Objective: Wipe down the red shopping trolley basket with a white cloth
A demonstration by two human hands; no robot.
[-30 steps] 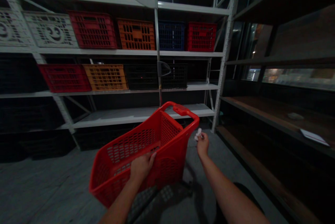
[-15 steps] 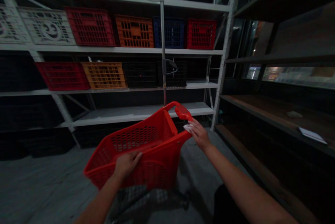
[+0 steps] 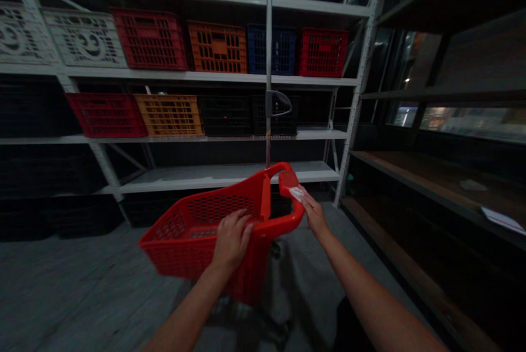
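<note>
A red plastic shopping cart (image 3: pixel 197 253) stands in front of me, its basket pointing left and its handle toward the right. My left hand (image 3: pixel 233 237) lies over the near rim of the basket, fingers curled across the edge. With my right hand (image 3: pixel 313 212) I press a small white wipe (image 3: pixel 296 193) against the cart's handle (image 3: pixel 289 179). That wipe looks like cloth or tissue; which one I cannot tell. Most of it is under my fingers. From behind the handle rises a grey pole (image 3: pixel 269 50) with a small hook-shaped grip and a pale panel on top.
White metal shelving (image 3: pixel 230 77) lines the back, holding red, orange, blue, white and black crates, such as an orange crate (image 3: pixel 217 47). On the right stands a dark rack with brown shelves (image 3: pixel 423 176) and a white card (image 3: pixel 503 219) on one edge. The floor (image 3: pixel 82 286) is grey.
My left hand has moved along the rim to the right, closer to the handle. My right hand and the wipe have shifted slightly up the handle. The cart has turned a little.
</note>
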